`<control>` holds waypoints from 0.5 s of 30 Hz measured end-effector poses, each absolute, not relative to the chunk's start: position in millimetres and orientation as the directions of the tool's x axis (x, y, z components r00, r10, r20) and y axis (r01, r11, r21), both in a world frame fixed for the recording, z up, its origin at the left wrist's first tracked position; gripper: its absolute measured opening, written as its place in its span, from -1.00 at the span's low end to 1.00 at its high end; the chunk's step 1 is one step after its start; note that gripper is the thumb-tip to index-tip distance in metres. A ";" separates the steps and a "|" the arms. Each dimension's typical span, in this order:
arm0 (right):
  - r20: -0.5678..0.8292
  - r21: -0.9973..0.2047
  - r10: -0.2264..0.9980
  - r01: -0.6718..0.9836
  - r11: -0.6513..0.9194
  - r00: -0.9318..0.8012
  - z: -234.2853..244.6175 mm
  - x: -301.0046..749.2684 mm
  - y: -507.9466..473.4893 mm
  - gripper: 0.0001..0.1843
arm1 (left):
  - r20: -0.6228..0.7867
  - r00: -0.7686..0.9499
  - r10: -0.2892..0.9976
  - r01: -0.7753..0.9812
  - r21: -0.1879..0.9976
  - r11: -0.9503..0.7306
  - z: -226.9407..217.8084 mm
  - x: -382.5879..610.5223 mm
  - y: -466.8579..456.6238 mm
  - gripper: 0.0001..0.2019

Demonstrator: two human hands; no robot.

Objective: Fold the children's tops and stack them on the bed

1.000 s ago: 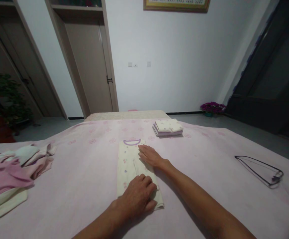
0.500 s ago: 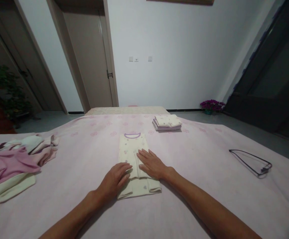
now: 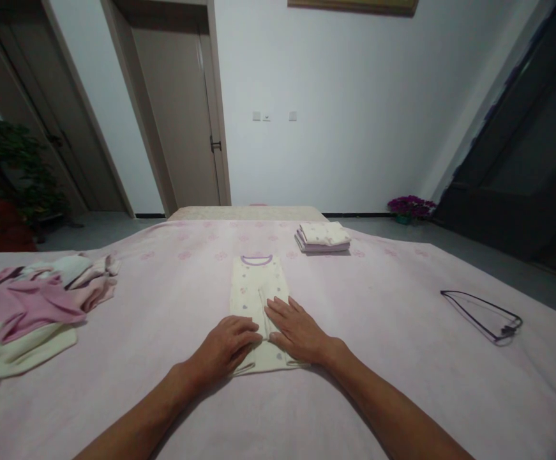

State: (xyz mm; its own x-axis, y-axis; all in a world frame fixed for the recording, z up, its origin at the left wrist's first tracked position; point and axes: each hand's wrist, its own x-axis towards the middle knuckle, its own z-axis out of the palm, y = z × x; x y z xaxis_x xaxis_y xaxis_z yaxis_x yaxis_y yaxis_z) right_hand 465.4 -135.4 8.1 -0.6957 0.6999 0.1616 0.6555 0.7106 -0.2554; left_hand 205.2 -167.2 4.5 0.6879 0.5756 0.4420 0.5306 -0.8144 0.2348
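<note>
A cream shirt with small printed motifs and a lilac neckline lies on the pink bed cover, its sides folded inward to make a narrow strip. My right hand rests flat on its right half, fingers stretched and a little spread. On the lower left part lies my left hand, palm down with fingers loosely bent and the thumb apart from them. Both hands hide some of the lower shirt. The lower hem shows between the wrists.
A small stack of folded clothes sits at the far right of the cover. Loose pink, white and cream clothes are heaped at the left. A black thin-framed object lies on the right.
Both hands have slid slightly over the shirt, the right one a little nearer to me and the left one a little to the right. The view has shifted slightly.
</note>
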 end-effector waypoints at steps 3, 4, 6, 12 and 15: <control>0.293 -0.286 0.624 0.557 0.780 -0.724 4.0 467.0 -135.0 -0.51 | 0.463 0.666 0.585 0.522 0.270 -0.809 4.7 206.7 -168.0 -0.76; 0.347 -0.304 0.600 0.519 0.799 -0.721 2.1 467.3 -134.4 -0.59 | 0.468 0.656 0.592 0.517 0.293 -0.804 4.5 206.7 -167.7 -0.77; 0.455 -0.341 0.571 0.458 0.821 -0.683 -1.8 467.5 -132.8 -0.71 | 0.470 0.631 0.617 0.508 0.351 -0.787 4.6 206.1 -167.0 -0.79; 0.551 -0.429 0.645 0.482 0.764 -0.530 -0.1 466.0 -131.5 -0.77 | 0.441 0.513 0.737 0.543 0.498 -0.676 9.1 205.0 -166.7 -0.64; 0.502 -0.413 0.628 0.473 0.778 -0.595 8.4 463.8 -134.8 -0.75 | 0.439 0.398 0.805 0.535 0.602 -0.593 10.3 205.8 -166.3 -0.62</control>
